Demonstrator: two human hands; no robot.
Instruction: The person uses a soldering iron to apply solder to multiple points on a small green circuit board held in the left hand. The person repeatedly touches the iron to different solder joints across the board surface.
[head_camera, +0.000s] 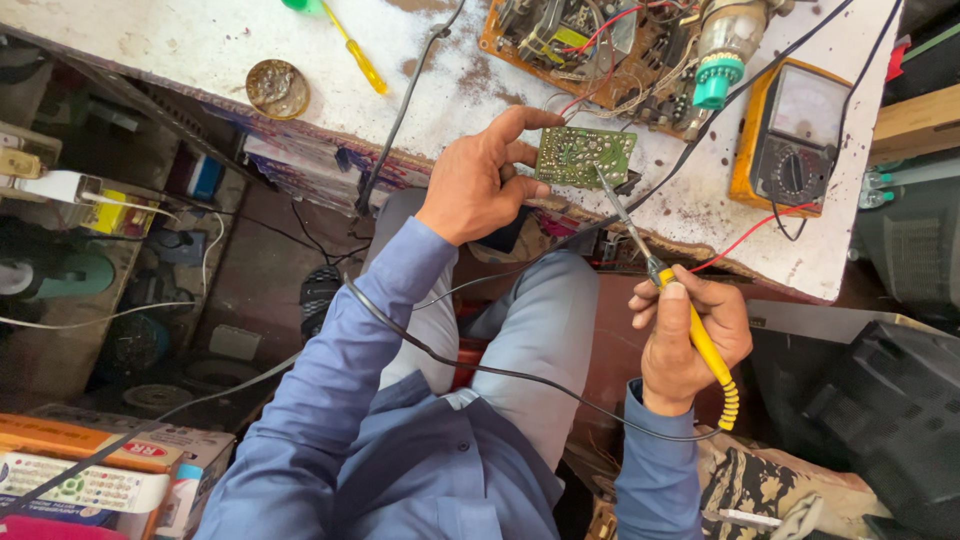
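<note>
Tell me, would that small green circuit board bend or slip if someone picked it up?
The circuit board probably stays stiff: it lies flat though the left hand pinches only one edge. It looks thin, so likely light. Its bumpy soldered face should grip fairly well.

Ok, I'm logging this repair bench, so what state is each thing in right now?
Left hand: gripping the small green circuit board at the bench edge.
Right hand: closed on the yellow-handled soldering iron, tip touching the board.
Orange analogue multimeter: lying flat, leads attached.
Round solder-paste tin: open.
Yellow-handled screwdriver: lying unused.
Large brown circuit board: lying on the bench, wires attached.
</note>
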